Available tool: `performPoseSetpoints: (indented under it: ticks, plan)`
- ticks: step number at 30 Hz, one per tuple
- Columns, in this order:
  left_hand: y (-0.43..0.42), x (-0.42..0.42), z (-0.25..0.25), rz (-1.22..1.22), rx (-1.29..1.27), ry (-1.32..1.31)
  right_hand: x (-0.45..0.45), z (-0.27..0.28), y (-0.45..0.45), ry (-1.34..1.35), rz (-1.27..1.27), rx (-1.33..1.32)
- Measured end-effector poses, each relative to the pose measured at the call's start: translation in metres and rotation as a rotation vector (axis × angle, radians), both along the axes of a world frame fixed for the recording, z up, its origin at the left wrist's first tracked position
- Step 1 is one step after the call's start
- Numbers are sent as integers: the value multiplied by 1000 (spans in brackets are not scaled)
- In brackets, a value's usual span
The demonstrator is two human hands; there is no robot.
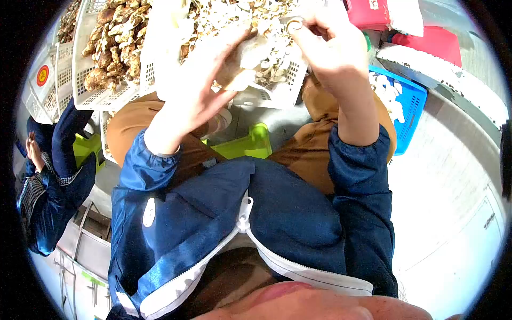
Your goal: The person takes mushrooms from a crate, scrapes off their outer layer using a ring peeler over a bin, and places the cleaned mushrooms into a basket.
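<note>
My left hand (194,80) is wrapped round a pale, cream-coloured mushroom (238,76), with the thumb below it and the fingers above. To the right, my right hand (332,47) pinches a small metal tool with a rounded end (293,24). Its blade, if it has one, is lost in the glare. Both hands are over a white perforated crate (290,85) full of thin, pale mushroom trimmings (269,73). The tool is apart from the mushroom.
Brown, unpeeled mushrooms (118,45) fill a white crate (80,69) at the left. A blue basket (410,114) at the right holds white pieces (392,98). A green plastic stool (250,143) is between my knees. Another person (50,181) sits at far left.
</note>
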State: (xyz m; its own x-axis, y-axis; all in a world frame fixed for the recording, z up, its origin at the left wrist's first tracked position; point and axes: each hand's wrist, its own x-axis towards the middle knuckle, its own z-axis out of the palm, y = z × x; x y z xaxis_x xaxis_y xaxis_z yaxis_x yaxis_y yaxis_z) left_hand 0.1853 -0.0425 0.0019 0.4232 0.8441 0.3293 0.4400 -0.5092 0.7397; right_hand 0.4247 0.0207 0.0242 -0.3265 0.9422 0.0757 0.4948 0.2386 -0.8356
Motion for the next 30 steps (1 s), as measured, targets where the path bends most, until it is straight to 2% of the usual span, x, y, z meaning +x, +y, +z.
performPoseSetpoints:
  ticks: [1,2,5,6,9,10,13,17,18,20,21,22,23,24,25,26,27,28,29,30]
  plan:
    - [0,-1,0,2,6,13,0,6,-1,63,-80,-166]
    - [1,-1,0,4,13,26,0,13,1,115,-45,-276]
    - [0,0,3,5,-4,23,-1,0,4,144,219,71]
    - [0,0,4,-1,-8,18,1,-2,6,33,344,257]
    - [1,2,5,-19,-13,4,-1,6,0,83,191,29]
    - [1,2,4,-22,-9,1,-1,12,-2,-44,156,-23]
    - [1,3,6,-36,-29,4,1,5,-4,-178,251,229]
    - [2,1,3,-77,23,13,2,7,0,15,15,-247]
    - [2,1,2,-43,19,-13,-1,9,4,70,-25,-262]
    - [0,0,-1,21,19,-65,-5,28,6,-19,-222,-321]
    - [-3,-2,-8,73,-161,-207,-10,40,9,-62,-319,-343]
    - [-2,1,0,137,-350,-403,-7,35,9,53,-389,-297]
    - [-2,3,9,198,-538,-598,9,16,13,334,-255,-341]
    - [5,-2,11,212,-569,-712,5,6,14,533,-219,-299]
    - [7,-8,3,218,-695,-935,-2,-7,15,734,-180,-258]
    - [9,-13,-5,240,-807,-1169,-3,-40,16,667,-106,-467]
    - [9,-21,-18,256,-926,-1409,-12,-65,14,-5,-45,-575]
    - [12,-31,-32,51,-1042,-1590,-19,-75,5,-478,163,-430]
    - [16,-34,-33,-68,-1016,-1626,-17,-118,-5,-742,171,31]
    - [20,-34,-27,-31,-1054,-1617,-26,-96,1,-453,54,-101]
